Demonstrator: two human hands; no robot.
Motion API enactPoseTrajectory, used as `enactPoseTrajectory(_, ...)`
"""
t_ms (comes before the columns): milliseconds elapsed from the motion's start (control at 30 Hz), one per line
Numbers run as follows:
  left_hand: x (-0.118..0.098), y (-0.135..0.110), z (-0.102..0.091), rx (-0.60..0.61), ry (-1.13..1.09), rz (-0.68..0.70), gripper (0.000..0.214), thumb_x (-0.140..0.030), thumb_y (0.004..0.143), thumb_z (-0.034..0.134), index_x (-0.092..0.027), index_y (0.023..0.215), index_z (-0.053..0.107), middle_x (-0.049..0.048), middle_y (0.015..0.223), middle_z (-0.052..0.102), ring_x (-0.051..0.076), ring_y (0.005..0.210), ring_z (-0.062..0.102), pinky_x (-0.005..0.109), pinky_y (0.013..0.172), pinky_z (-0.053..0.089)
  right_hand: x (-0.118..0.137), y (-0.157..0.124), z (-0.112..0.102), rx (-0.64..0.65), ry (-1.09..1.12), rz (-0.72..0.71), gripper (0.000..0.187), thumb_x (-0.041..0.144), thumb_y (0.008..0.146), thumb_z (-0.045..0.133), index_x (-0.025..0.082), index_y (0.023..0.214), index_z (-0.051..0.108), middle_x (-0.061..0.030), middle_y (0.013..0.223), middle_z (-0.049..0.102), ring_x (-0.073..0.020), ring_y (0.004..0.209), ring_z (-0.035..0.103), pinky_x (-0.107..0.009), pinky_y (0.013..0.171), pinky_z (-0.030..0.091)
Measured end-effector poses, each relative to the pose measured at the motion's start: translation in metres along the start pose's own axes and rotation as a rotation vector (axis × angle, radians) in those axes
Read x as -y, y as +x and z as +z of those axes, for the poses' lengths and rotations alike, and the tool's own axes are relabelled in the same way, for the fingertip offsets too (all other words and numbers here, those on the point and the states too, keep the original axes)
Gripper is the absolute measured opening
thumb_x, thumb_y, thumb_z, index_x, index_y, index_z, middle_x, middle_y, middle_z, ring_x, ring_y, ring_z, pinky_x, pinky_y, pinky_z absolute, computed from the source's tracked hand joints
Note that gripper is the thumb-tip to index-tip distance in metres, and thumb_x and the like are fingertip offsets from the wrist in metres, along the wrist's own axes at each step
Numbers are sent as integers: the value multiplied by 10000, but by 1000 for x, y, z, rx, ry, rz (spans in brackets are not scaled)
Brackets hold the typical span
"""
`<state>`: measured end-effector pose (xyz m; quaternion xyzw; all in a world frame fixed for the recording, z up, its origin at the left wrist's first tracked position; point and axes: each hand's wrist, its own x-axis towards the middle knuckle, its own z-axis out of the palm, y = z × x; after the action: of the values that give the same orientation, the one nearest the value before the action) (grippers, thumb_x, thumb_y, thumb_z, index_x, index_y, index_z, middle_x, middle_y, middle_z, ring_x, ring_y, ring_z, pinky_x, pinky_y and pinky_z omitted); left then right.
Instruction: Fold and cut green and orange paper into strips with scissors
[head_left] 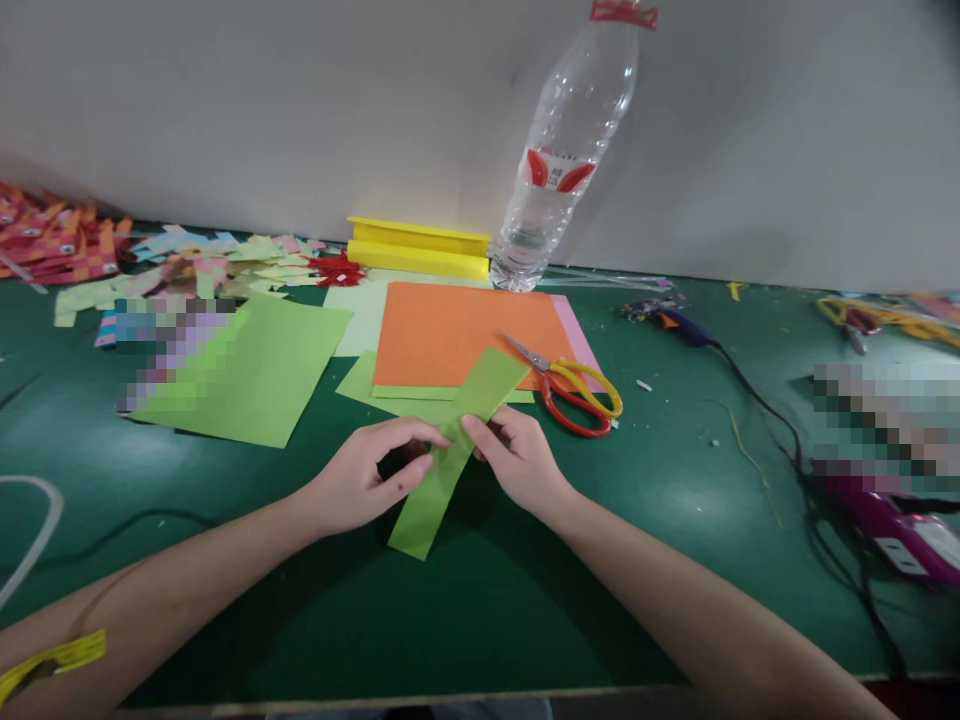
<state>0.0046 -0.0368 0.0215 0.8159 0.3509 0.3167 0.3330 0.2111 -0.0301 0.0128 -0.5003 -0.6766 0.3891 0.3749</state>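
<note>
A strip of light green paper (431,490) slants across the space between my two hands above the table. My right hand (517,455) pinches its right edge, thumb on the front face and the other fingers curled behind. At the strip's left edge is my left hand (379,465); its thumb and index finger are parted, and the fingertips touch the paper. Just beyond the right hand, scissors (574,390) with one red and one yellow handle lie with their blades over an orange sheet (442,330). More green paper (360,385) shows beneath that sheet.
A large green sheet (285,370) lies at left, below paper scraps (255,255) and red-orange woven paper pieces (67,240). Against the wall are a yellow folded piece (420,255) and a tilted plastic bottle (562,150). A corded blue tool (686,328) and magenta device (892,525) lie right.
</note>
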Motion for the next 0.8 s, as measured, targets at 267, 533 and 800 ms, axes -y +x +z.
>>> enactPoseTrajectory(267,6,2,-2,19,-310,-94,84,-237,946,413,-187,950,480,29,823,604,125,712,634,269,671,546,-1,6,-4,261,503,20,351,464,753,673,204,598,497,19,644,586,-124,594,573,-293,587,498)
enactPoseTrajectory(533,10,2,1,57,-170,-147,140,-282,892,501,-167,950,556,42,797,680,163,697,665,263,605,553,1,8,-1,271,382,107,230,320,752,696,215,755,490,59,642,524,-83,539,496,-229,510,412)
enactPoseTrajectory(800,13,4,-1,121,-327,-265,381,-376,857,604,-163,1164,529,90,1051,673,217,897,667,334,756,557,3,8,-1,292,320,175,263,369,799,645,226,972,509,41,667,595,-110,526,568,-258,497,435)
